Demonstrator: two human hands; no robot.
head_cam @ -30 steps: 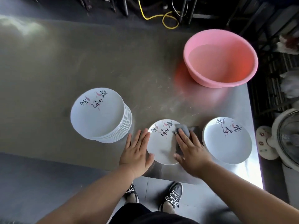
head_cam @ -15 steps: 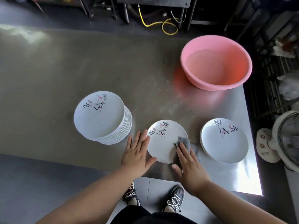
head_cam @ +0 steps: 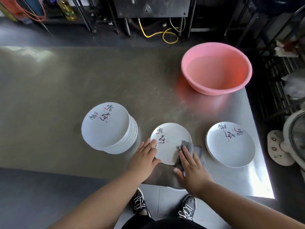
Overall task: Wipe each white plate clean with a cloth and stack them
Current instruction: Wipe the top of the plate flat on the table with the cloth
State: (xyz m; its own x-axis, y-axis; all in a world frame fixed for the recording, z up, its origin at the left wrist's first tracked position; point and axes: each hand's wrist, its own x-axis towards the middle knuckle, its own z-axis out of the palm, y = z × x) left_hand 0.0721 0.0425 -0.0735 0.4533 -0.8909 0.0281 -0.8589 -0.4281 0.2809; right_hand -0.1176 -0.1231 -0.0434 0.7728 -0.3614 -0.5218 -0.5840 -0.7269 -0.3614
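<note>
Center plate (head_cam: 171, 139) sits bottom middle of frame. Keep your left hand (head_cam: 144, 160) flat, fingers spread on its rim; press the grey cloth (head_cam: 189, 148) with your flat right hand (head_cam: 191, 169), sweeping rim to rim.

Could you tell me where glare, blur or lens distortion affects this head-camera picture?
Head view: strong glare whitens the steel table's near right corner; a softer sheen sits far left. The round pink plastic basin casts a reddish reflection on the metal. The single white plate, grey cloth and both hands look slightly soft. Wide-angle bending curves the table edges.
</note>
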